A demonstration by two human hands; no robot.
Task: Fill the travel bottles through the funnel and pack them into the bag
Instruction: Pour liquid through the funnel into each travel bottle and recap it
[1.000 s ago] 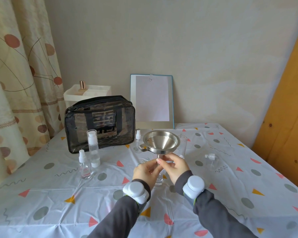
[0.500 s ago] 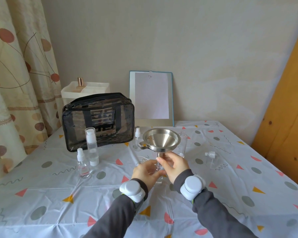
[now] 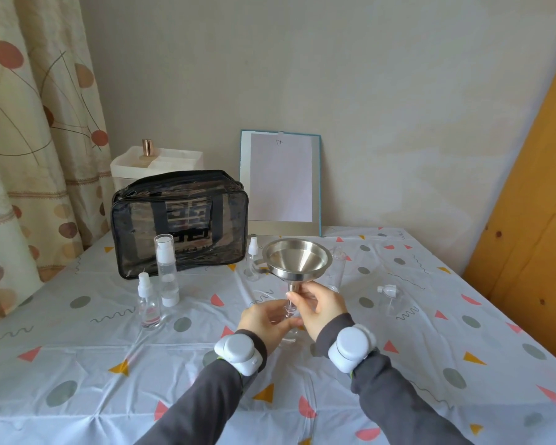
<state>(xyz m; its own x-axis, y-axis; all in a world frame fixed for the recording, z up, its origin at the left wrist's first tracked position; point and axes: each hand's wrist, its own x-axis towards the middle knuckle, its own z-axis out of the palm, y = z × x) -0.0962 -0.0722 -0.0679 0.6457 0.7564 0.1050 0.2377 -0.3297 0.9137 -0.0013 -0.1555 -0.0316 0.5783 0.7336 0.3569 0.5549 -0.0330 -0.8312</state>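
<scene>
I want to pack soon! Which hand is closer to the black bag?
Left. The left hand sits in front of the bag, off to its right, round a clear bottle; the right hand, pinching the funnel by its stem, is farther right.

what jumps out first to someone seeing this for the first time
The shiny metal funnel at the middle of the table draws the eye first. The right hand pinches its spout over a small clear bottle that the left hand holds. Behind and to the left stands a see-through black bag, with a tall pump bottle and a small spray bottle in front of it.
</scene>
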